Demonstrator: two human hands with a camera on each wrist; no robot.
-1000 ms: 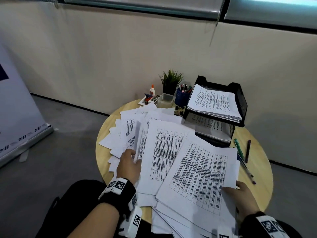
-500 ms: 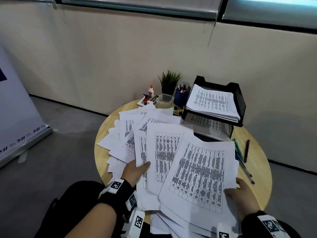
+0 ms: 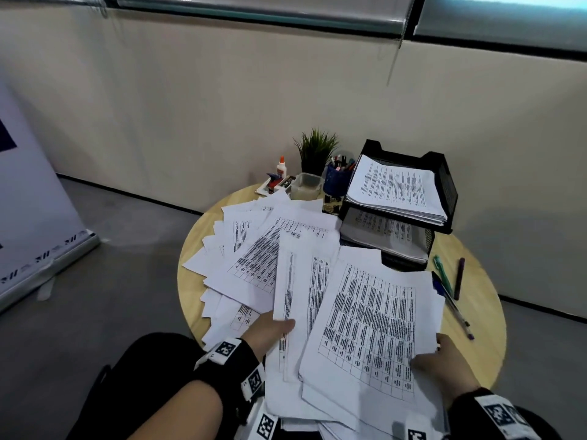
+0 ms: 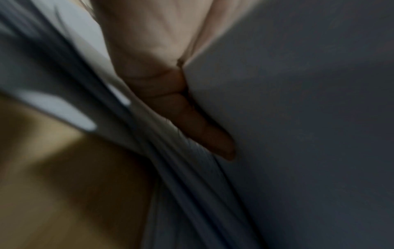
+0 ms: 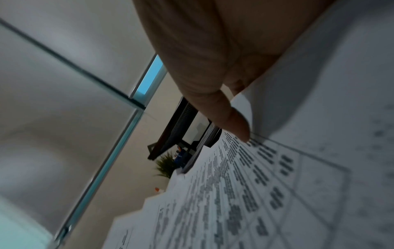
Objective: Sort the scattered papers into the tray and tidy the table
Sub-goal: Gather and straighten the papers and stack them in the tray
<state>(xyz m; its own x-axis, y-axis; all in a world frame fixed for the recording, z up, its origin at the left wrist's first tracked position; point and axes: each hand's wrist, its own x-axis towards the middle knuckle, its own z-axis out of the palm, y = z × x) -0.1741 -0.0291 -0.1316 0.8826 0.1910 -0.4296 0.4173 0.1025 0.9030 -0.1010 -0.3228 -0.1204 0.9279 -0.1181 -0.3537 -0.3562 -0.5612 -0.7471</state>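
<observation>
Left hand grips a sheet from the fan of white printed papers at the near-left edge of the round light-wood tabletop: thumb on top of the sheet, fingers under it. Left wrist view is blurred but shows a straight finger pressed against the underside of a sheet, more paper edges layered beside it.

Right hand holds a thick stack of printed table sheets at its right edge, near the near-right edge of the tabletop; thumb on the top sheet, fingers behind the stack. Right wrist view confirms it: thumb lies flat on the printed page. The stack overlaps the left hand's sheet and overhangs the near edge toward the person.

The loose papers are spread across the left and centre of the tabletop, overlapping one another, mostly print-side up.

Black mesh two-tier paper tray sits at the far-right edge. Both tiers already carry stacked printed sheets.

Just left of the tray, along the far edge: blue pen cup with markers, small green potted plant, clear plastic tub, white glue bottle with orange cap.

Loose pens lie on bare wood at the right edge, between tray and right hand: green, blue and dark purple, close together.
</observation>
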